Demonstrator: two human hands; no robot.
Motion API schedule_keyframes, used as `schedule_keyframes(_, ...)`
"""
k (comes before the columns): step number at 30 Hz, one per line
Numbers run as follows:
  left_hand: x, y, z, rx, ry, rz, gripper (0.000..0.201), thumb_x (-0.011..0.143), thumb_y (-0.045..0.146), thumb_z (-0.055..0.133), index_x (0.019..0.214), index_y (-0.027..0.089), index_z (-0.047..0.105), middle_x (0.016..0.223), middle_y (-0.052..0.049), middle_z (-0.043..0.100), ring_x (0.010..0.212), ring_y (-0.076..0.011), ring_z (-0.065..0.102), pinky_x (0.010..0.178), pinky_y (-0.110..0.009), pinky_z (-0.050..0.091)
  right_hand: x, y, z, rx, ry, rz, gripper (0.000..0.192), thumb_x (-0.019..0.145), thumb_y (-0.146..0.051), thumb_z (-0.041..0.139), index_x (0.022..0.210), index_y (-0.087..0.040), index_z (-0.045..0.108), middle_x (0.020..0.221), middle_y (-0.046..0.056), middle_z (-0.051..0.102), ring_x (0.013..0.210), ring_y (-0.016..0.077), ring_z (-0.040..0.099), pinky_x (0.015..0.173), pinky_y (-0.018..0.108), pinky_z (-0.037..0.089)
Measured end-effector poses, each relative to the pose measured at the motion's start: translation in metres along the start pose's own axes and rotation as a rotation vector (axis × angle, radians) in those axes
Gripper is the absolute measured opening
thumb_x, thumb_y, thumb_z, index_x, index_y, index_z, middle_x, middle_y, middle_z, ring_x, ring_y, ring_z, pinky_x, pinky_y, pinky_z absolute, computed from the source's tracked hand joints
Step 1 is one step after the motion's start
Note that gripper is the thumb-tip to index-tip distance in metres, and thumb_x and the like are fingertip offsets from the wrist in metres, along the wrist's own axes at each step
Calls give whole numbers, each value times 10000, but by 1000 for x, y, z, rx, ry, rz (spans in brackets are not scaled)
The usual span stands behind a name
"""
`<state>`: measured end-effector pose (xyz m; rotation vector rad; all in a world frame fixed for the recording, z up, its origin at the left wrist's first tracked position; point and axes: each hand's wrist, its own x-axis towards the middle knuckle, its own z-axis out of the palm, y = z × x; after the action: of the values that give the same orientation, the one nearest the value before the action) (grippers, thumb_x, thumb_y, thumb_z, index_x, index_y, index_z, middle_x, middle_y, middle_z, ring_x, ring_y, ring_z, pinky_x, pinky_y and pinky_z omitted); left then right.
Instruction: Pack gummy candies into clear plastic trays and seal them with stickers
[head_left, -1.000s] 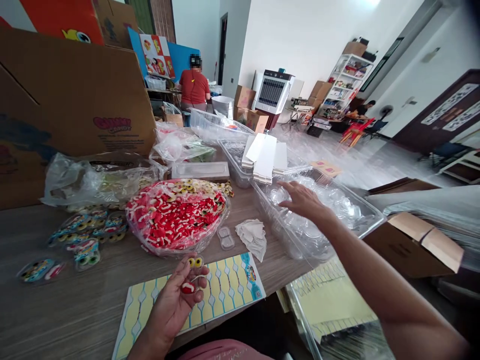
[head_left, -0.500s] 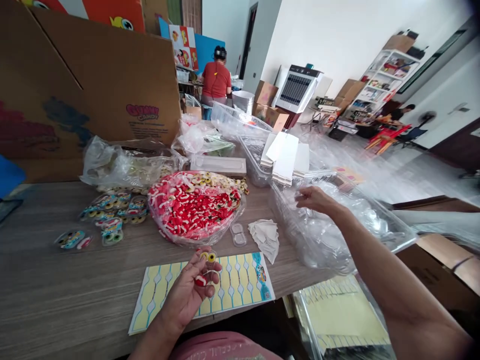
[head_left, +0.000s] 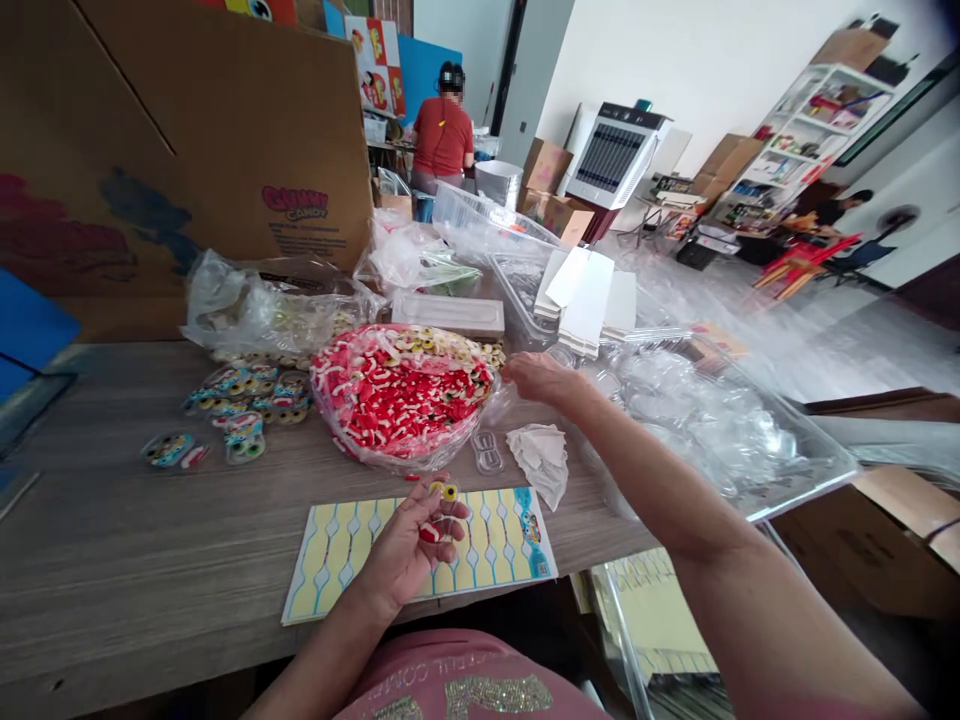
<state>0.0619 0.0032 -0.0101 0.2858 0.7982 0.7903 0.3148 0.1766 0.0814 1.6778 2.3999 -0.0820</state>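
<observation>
Worktop (head_left: 187,530) carrying everything: clear tub (head_left: 802,492) sitting at right edge, right hand (head_left: 541,378) now moving off it to candy bag (head_left: 397,400); reach seemingly shifting from containers to candy. Bag resting mid-worktop; label sheet (head_left: 491,537) lying along front edge. Right fingers bunching at bag's right side; grip, contact: can't tell. Left hand (head_left: 409,550) half-curling above sheet, holding small clear pack (head_left: 445,492).
</observation>
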Motion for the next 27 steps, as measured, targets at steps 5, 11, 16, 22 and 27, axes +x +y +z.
schedule_keyframes(5,-3,4,-17,-19,30,21,388,874,246,638,1221,208,470,828,-87,701,594,-160,635,453,-193,401,7,-1,35,87,83,36,426,715,22,597,1045,-195,756,1020,96,743,953,211,675,813,266,498)
schedule_keyframes(11,1,5,-18,-37,-13,7,367,899,236,598,1236,205,456,825,-89,696,595,-164,635,453,-207,427,-32,-7,75,171,408,289,380,913,-130,397,1084,-140,736,1078,124,729,983,205,669,873,286,495)
schedule_keyframes(16,0,3,-11,-47,-58,-10,428,890,258,629,1273,201,449,835,-87,694,600,-166,636,448,-211,422,-78,-15,117,190,452,500,339,876,-181,455,1053,-148,742,1036,128,729,867,220,677,738,299,499)
schedule_keyframes(22,-4,1,3,-7,-62,-36,474,863,291,678,1282,197,476,846,-90,694,627,-172,638,451,-211,412,-81,-15,128,227,392,553,302,871,-196,504,1044,-188,752,1071,116,702,823,199,647,640,277,438)
schedule_keyframes(27,-6,-2,3,-1,-25,-13,426,901,272,632,1287,198,468,857,-99,697,622,-169,634,458,-213,423,-80,-18,118,263,363,495,274,905,-214,491,883,-211,764,1003,93,701,802,189,639,607,269,392)
